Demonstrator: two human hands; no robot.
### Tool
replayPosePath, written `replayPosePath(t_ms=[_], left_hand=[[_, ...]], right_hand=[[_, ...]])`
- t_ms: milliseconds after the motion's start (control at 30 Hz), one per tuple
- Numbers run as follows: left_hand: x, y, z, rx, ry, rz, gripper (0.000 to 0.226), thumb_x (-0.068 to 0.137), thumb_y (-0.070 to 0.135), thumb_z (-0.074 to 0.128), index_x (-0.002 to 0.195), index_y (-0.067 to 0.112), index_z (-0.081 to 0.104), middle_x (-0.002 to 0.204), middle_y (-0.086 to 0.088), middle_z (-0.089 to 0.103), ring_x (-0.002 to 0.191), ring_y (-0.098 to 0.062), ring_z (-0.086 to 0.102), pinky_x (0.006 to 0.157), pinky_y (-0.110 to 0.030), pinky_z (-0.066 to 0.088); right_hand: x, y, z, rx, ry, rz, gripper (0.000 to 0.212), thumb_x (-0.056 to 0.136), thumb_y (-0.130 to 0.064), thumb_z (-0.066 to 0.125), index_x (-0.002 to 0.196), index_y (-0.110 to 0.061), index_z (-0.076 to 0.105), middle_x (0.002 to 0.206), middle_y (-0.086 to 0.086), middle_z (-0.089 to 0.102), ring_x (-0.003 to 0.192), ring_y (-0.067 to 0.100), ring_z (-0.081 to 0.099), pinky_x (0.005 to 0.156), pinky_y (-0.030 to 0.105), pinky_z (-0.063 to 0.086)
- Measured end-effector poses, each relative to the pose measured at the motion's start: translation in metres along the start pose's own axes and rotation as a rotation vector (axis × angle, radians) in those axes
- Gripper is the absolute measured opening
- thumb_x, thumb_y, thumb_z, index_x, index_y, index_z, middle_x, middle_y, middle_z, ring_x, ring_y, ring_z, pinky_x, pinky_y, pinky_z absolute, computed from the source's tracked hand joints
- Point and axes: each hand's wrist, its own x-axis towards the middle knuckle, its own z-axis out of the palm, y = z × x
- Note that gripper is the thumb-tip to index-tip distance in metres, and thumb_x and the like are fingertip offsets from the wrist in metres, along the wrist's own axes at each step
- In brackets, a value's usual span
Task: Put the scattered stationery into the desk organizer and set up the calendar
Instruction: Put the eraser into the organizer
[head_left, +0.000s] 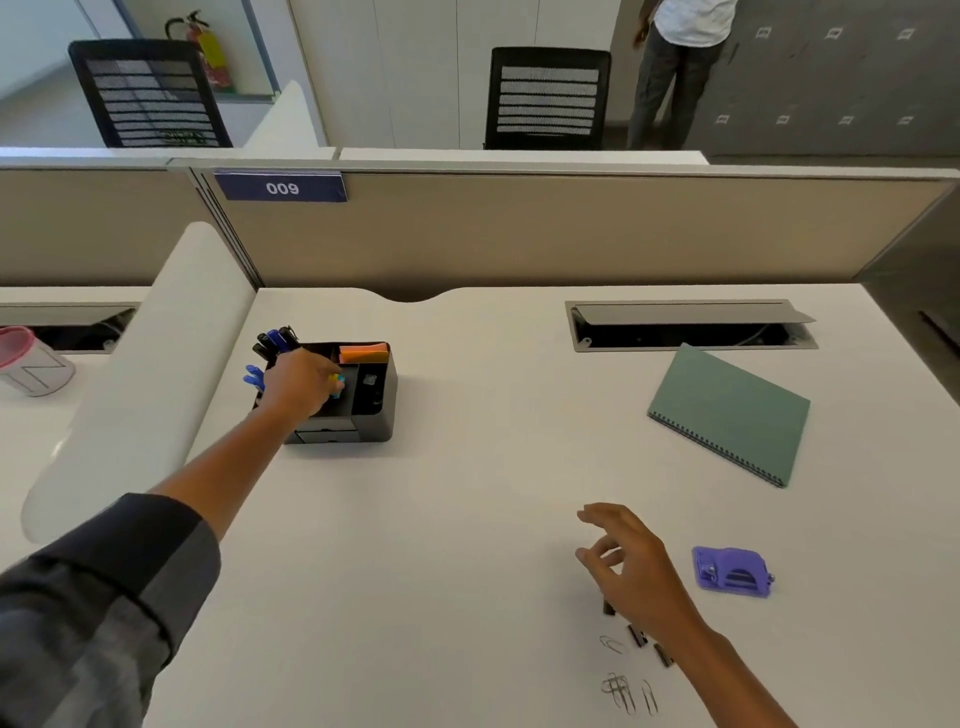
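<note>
A black desk organizer (375, 410) stands at the desk's far left, with pens (275, 340) upright in its back corner and orange sticky notes (363, 355) in a rear slot. My left hand (301, 382) reaches over it, fingers closed on a small blue and yellow item (337, 385) above a middle compartment. My right hand (631, 571) hovers open over the near right of the desk, just above black binder clips (638, 635) and silver paper clips (621, 688). A purple stapler-like tool (732, 570) lies to its right. The green spiral-bound calendar (732, 410) lies flat at the far right.
A cable hatch (691, 325) is open in the desk behind the calendar. A white curved divider (140, 374) borders the left edge, with a pink-rimmed cup (31, 361) beyond it. A beige partition (519, 228) closes the back. A person (680, 67) stands beyond it.
</note>
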Motion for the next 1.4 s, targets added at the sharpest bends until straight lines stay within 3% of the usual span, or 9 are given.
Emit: replayPosePath(t_ms=[200, 367, 467, 633, 900, 1067, 1167, 1267, 1400], left_hand=[[-0.001, 0.001, 0.003, -0.038, 0.024, 0.048, 0.025, 0.095, 0.014, 0.076, 0.119, 0.007, 0.078, 0.110, -0.013, 0.077, 0.089, -0.026, 0.070, 0.083, -0.039, 0.060], [-0.004, -0.001, 0.005, -0.049, 0.054, 0.052, 0.039, 0.094, 0.033, 0.077, 0.128, 0.014, 0.073, 0.111, -0.007, 0.076, 0.096, -0.026, 0.069, 0.085, -0.043, 0.061], [-0.005, 0.001, 0.006, -0.016, 0.064, 0.047, 0.034, 0.097, 0.029, 0.073, 0.128, 0.014, 0.073, 0.112, -0.009, 0.076, 0.092, -0.024, 0.066, 0.080, -0.040, 0.059], [-0.008, 0.001, 0.008, -0.027, 0.057, 0.014, 0.031, 0.096, 0.028, 0.074, 0.123, 0.014, 0.075, 0.104, -0.008, 0.076, 0.087, -0.022, 0.066, 0.075, -0.039, 0.059], [-0.012, 0.010, 0.010, 0.003, 0.024, -0.019, 0.043, 0.091, 0.039, 0.079, 0.124, 0.013, 0.073, 0.092, -0.005, 0.070, 0.080, -0.022, 0.066, 0.064, -0.032, 0.050], [-0.013, 0.012, 0.008, 0.009, 0.027, -0.033, 0.044, 0.091, 0.038, 0.079, 0.123, 0.010, 0.073, 0.102, -0.013, 0.073, 0.083, -0.025, 0.066, 0.066, -0.034, 0.050], [-0.012, 0.007, 0.006, 0.018, 0.040, -0.035, 0.043, 0.090, 0.039, 0.080, 0.122, 0.010, 0.074, 0.103, -0.013, 0.073, 0.084, -0.026, 0.066, 0.066, -0.035, 0.051], [-0.013, 0.005, 0.005, 0.034, 0.053, -0.038, 0.048, 0.090, 0.043, 0.079, 0.125, 0.011, 0.073, 0.104, -0.014, 0.074, 0.087, -0.029, 0.068, 0.068, -0.038, 0.056], [-0.025, 0.018, 0.006, 0.050, 0.144, -0.012, 0.051, 0.095, 0.048, 0.071, 0.130, 0.011, 0.069, 0.097, -0.016, 0.074, 0.089, -0.036, 0.068, 0.066, -0.043, 0.055]], right_hand=[[-0.005, 0.016, -0.016, 0.000, 0.060, 0.038, 0.042, 0.091, -0.012, 0.076, 0.127, -0.028, 0.066, 0.129, -0.021, 0.057, 0.090, 0.014, 0.069, 0.076, 0.023, 0.061], [-0.003, 0.022, -0.029, -0.005, 0.118, 0.049, 0.041, 0.089, -0.011, 0.078, 0.124, -0.028, 0.066, 0.127, -0.018, 0.059, 0.088, 0.013, 0.070, 0.072, 0.021, 0.061], [-0.001, 0.028, -0.038, -0.022, 0.162, 0.053, 0.042, 0.088, -0.010, 0.079, 0.124, -0.028, 0.065, 0.125, -0.013, 0.061, 0.089, 0.011, 0.069, 0.071, 0.020, 0.061], [-0.002, 0.038, -0.052, -0.030, 0.238, 0.067, 0.042, 0.086, -0.006, 0.081, 0.121, -0.024, 0.067, 0.120, -0.007, 0.065, 0.091, 0.008, 0.067, 0.066, 0.013, 0.057], [-0.011, 0.052, -0.065, -0.051, 0.276, 0.083, 0.036, 0.084, -0.001, 0.081, 0.115, -0.016, 0.071, 0.118, -0.003, 0.066, 0.081, 0.010, 0.067, 0.065, 0.007, 0.053], [-0.014, 0.058, -0.072, -0.065, 0.290, 0.111, 0.035, 0.084, -0.003, 0.081, 0.114, -0.018, 0.071, 0.116, -0.009, 0.065, 0.079, 0.011, 0.066, 0.065, 0.012, 0.054], [-0.013, 0.066, -0.077, -0.143, 0.286, 0.147, 0.038, 0.084, -0.007, 0.082, 0.117, -0.021, 0.070, 0.115, -0.011, 0.063, 0.082, 0.013, 0.066, 0.069, 0.023, 0.057], [-0.016, 0.080, -0.087, -0.251, 0.265, 0.249, 0.045, 0.086, -0.004, 0.078, 0.126, -0.019, 0.066, 0.126, -0.004, 0.059, 0.102, 0.015, 0.059, 0.077, 0.024, 0.050], [-0.020, 0.099, -0.104, -0.439, 0.215, 0.375, 0.062, 0.081, 0.001, 0.075, 0.138, -0.014, 0.060, 0.136, 0.004, 0.053, 0.120, 0.025, 0.049, 0.087, 0.034, 0.054]])
